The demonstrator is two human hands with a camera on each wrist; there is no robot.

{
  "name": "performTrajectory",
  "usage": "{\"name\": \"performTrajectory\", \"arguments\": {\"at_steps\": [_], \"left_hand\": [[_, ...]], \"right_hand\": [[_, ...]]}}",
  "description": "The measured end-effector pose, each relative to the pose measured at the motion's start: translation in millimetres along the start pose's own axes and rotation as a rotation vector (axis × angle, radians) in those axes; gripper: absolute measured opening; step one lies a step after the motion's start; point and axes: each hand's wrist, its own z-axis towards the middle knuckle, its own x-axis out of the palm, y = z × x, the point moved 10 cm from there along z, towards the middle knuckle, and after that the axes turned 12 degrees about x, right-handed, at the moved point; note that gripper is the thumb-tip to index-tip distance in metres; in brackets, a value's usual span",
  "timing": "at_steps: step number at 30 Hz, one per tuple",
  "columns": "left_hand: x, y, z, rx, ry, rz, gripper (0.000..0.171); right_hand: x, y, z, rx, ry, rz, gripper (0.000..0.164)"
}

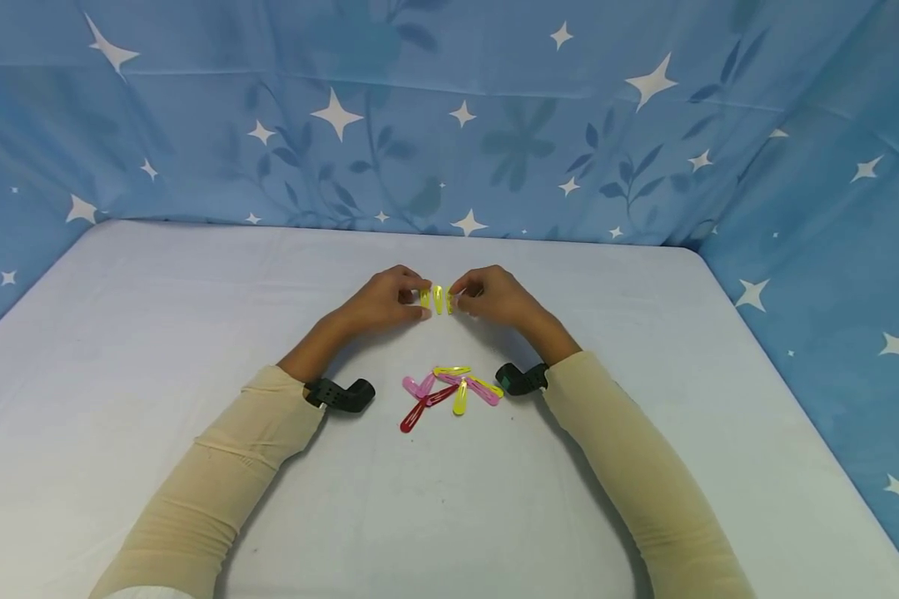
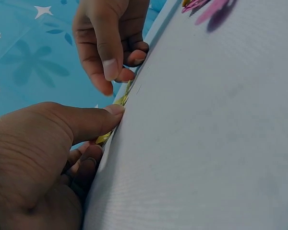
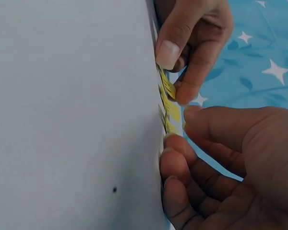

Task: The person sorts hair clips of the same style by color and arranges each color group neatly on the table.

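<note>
The left hand pinches the left yellow clip between its thumb and a finger, near the far part of the white table. The right hand has its fingertips bent at the right yellow clip; whether they grasp it or only touch it, I cannot tell. Between both hands lies the middle yellow clip, just beside the other two. These three clips stand in a row from left to right, their long axes nearly parallel, running from the person to the far edge; the middle one seems to have its narrower end toward the person. Nearer to the person, and apart from this row, is a loose pile of clips in pink, red and yellow. There, one yellow clip lies crosswise, another points toward the person, and the red ones run diagonally. Behind the table hangs a blue curtain with white stars.
</note>
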Motion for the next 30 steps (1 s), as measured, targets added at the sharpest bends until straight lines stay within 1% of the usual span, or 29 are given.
{"name": "performTrajectory", "arguments": {"at_steps": [7,14,19,23,27,30], "left_hand": [[1.9,0.4,-0.8,-0.008,0.003,-0.016,0.050],[0.4,1.5,0.0,-0.010,0.006,0.011,0.051],[1.1,0.8,1.8,0.000,0.016,0.019,0.052],[-0.3,1.1,0.6,-0.011,0.010,0.030,0.051],[-0.5,0.9,-0.8,-0.017,0.011,0.016,0.051],[-0.2,-0.4,-0.5,-0.012,0.016,0.018,0.052]], "right_hand": [[9,8,-17,-0.127,0.071,-0.014,0.024],[19,15,-36,-0.226,0.125,-0.018,0.020],[26,17,-50,-0.222,0.174,-0.010,0.019],[34,19,-57,-0.209,0.228,-0.013,0.020],[42,20,-62,-0.203,0.276,-0.038,0.021],[44,22,-65,-0.210,0.287,-0.062,0.022]]}}
